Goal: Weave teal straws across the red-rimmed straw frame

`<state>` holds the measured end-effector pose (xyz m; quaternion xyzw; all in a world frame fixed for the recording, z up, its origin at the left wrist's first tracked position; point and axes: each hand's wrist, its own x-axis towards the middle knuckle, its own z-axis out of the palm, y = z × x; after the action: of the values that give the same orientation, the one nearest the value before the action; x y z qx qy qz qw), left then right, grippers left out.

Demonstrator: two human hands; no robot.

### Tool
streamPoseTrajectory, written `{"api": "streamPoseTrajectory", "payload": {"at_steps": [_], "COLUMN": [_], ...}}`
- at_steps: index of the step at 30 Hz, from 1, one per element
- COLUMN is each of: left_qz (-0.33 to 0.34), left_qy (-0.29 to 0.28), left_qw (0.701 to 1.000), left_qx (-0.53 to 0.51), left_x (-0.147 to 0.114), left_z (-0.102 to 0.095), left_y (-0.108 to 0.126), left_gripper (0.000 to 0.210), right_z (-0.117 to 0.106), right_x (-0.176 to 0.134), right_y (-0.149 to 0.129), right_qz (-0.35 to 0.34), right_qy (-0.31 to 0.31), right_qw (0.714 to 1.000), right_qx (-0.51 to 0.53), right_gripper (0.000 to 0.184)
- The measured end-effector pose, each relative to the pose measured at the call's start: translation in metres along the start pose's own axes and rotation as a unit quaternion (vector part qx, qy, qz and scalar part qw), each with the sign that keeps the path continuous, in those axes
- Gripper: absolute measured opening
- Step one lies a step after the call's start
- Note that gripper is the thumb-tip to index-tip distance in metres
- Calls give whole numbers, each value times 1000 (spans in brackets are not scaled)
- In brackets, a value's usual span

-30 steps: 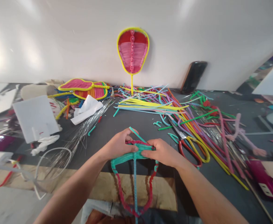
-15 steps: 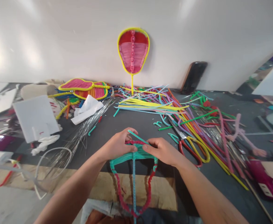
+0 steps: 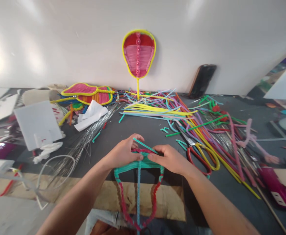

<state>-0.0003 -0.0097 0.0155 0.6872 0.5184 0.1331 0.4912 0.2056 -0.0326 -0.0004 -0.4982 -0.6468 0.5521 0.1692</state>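
Observation:
Between my hands is a pipe-cleaner frame [image 3: 154, 197], a red-wrapped loop with a twisted blue stem [image 3: 138, 191] down its middle. Rows of green pipe cleaner [image 3: 128, 167] fill its upper part. My left hand [image 3: 127, 150] pinches the frame's top left edge, thumb against the green rows near the stem. My right hand [image 3: 168, 158] grips the top right side, thumb and fingers closed on the green work. A loose green pipe-cleaner end [image 3: 144, 143] slants up from the right fingers toward the left fingertips. The fingers hide part of the red top edge.
A finished yellow-rimmed pink paddle shape [image 3: 139, 55] leans on the white wall. Beyond my hands lie piled pipe cleaners [image 3: 157, 109]. Red-handled scissors [image 3: 199, 160] rest at right, near a phone [image 3: 203, 81]. Thin wires [image 3: 84, 138], white paper [image 3: 38, 124] and a purple glue gun [image 3: 278, 189] lie around.
Both hands keep their grip, and the frame has shifted very slightly left. The right thumb has moved slightly left along the green rows.

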Motion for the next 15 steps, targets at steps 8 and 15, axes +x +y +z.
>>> {"api": "streamPoseTrajectory", "payload": {"at_steps": [8,15], "left_qz": [-16,-18], "left_qy": [22,-4], "left_qw": [1000,1000], "left_qx": [-15,-6], "left_x": [-3,0], "left_z": [5,3], "left_y": [6,3], "left_gripper": [46,46], "right_z": [4,-1], "right_x": [1,2], "right_y": [-3,3], "right_qz": [-8,-9], "right_qy": [37,21], "right_qw": [998,1000], "right_qx": [-47,-19], "right_gripper": [29,33]}}
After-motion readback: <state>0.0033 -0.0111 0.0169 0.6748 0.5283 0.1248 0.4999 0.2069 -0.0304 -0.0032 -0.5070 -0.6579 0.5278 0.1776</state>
